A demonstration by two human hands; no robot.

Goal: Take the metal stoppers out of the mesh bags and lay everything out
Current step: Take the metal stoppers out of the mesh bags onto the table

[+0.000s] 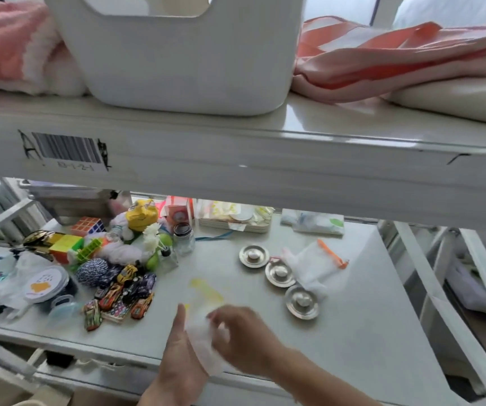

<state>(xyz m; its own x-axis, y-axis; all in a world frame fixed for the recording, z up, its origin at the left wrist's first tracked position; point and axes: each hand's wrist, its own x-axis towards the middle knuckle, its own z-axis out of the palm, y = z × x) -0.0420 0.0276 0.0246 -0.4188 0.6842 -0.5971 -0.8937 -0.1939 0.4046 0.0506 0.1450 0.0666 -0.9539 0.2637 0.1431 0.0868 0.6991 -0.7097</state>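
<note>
Shelf [353,341]: your working surface. Emptied mesh bag [312,265], 1 o'clock, orange-tied. Second mesh bag [203,344], 6 o'clock: your left hand [177,356] props it, your right hand [244,338] pinches it, likely feeling for contents. Three metal stoppers [279,272], diagonal row beside the empty bag, already laid out.

A pale grey lower shelf [353,332] carries three round metal stoppers [279,273] in a slanted row, knobs up. Just beside them to the right lies an empty white mesh bag [312,266] with an orange drawstring. On the left side sits a heap of small things: toy cars [124,294], two puzzle cubes [86,226], a small glass jar [183,238] and a round lidded tin [45,284]. At the back lies a flat packet [313,221]. The upper shelf [265,148] holds a white plastic bin [177,63] between pink folded cloths [396,57].
</note>
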